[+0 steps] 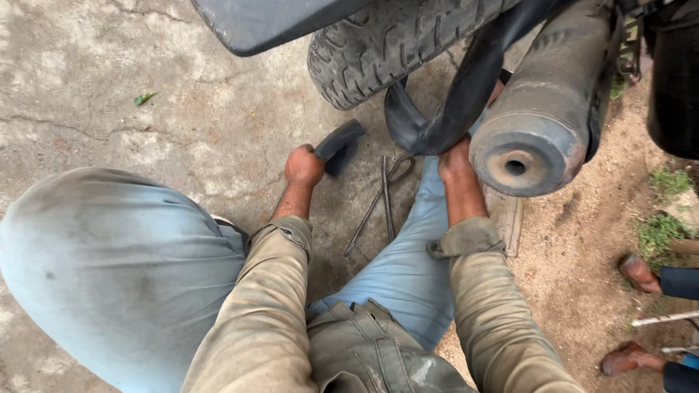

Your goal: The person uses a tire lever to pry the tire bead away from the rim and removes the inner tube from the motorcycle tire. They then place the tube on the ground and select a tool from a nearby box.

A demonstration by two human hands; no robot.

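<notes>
I am looking down at a black rubber inner tube (466, 94) that is hanging out from beside the rear tyre (378, 51) of a motorcycle and looping down toward the ground between my knees. My right hand (456, 160) is closing around the lowest bend of that tube, just left of the exhaust muffler (542, 116), whose round open end is pointing back at me. My left hand (303, 166) is gripping a short black rubber flap (338, 142), which looks like another part of the same tube, though I cannot tell where the two join. That flap is sticking up and to the right from my fist, near the tyre tread.

Between my hands, two thin metal tyre levers (382, 200) are lying crossed on the cracked concrete floor (109, 94), their upper ends close to the tube's loop. I am crouching, with my pale blue trouser legs (109, 269) spreading to either side and my khaki sleeves (269, 306) rolled at the wrists. A dark mudguard (269, 22) is jutting in above the tyre. To the right, the concrete is giving way to bare dirt (575, 269) with tufts of grass, where another person's brown shoes (637, 269) are standing well apart from me.
</notes>
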